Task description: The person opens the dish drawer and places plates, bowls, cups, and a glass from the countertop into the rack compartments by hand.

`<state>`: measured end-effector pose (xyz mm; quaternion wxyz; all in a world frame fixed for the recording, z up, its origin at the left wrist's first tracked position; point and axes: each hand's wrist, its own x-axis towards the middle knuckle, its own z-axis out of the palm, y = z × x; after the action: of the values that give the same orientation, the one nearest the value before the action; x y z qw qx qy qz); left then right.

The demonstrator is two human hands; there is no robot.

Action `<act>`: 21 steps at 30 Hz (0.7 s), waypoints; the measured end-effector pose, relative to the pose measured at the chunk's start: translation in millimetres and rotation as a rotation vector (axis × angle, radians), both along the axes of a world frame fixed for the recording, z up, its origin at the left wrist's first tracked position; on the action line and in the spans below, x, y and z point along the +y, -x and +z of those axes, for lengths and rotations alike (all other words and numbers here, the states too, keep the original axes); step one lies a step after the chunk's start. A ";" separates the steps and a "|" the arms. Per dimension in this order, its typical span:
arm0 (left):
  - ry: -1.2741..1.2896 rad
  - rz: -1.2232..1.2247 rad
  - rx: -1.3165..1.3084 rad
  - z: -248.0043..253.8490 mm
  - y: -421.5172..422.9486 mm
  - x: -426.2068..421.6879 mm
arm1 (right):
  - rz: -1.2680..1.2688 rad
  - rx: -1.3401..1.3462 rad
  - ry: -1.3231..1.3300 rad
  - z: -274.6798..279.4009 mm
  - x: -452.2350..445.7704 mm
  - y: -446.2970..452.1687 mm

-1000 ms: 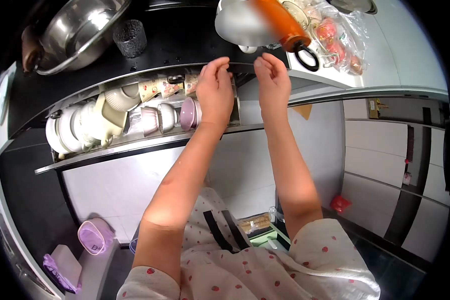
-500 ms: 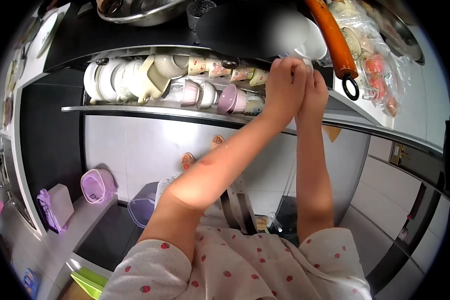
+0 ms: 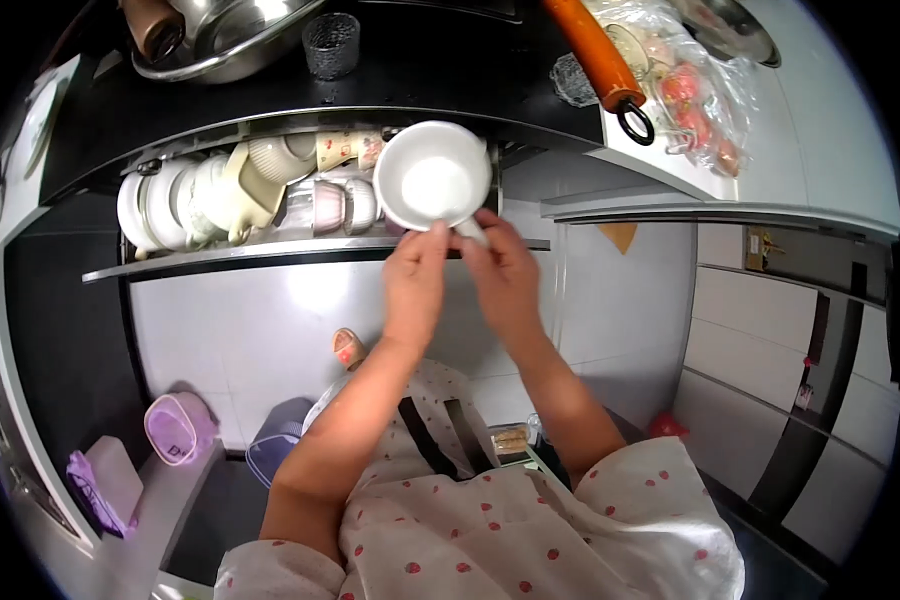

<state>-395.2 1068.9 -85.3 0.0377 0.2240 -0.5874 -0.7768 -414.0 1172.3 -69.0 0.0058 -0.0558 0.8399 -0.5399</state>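
Note:
A white cup with a handle is held over the right part of an open drawer, its empty inside facing up. My left hand pinches its near rim. Fingers of my right hand are closed round the handle at the lower right of the cup. Under and left of the cup, the drawer holds white plates, a cream dish, pink and white bowls and patterned cups.
On the black counter stand a steel basin and a glass tumbler. An orange handle juts over the counter edge beside another glass and a plastic bag of red and pale items. A slipper shows below.
The white cup has come off the counter toward me and now hangs over the drawer. Both hands have drawn back with it and hold its rim and handle.

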 end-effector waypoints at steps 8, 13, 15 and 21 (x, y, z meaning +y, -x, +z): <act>0.139 -0.015 -0.100 -44.4 -19.6 -41.9 | 0.077 -0.345 0.020 -46.7 -40.6 10.9; 0.146 0.080 -0.194 -64.5 -8.2 -76.9 | 0.161 -0.251 -0.135 -49.6 -87.1 25.5; -0.016 0.128 -0.206 -74.9 -0.3 -87.7 | 0.197 -0.096 -0.191 -71.6 -99.2 35.5; -0.487 0.301 -0.256 -84.4 33.7 -108.2 | 0.293 0.149 -0.377 -95.1 -134.4 54.7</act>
<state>-428.9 960.7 -169.7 0.0233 0.4069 -0.3442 -0.8458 -468.7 1037.9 -164.2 0.0324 -0.2144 0.9069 -0.3613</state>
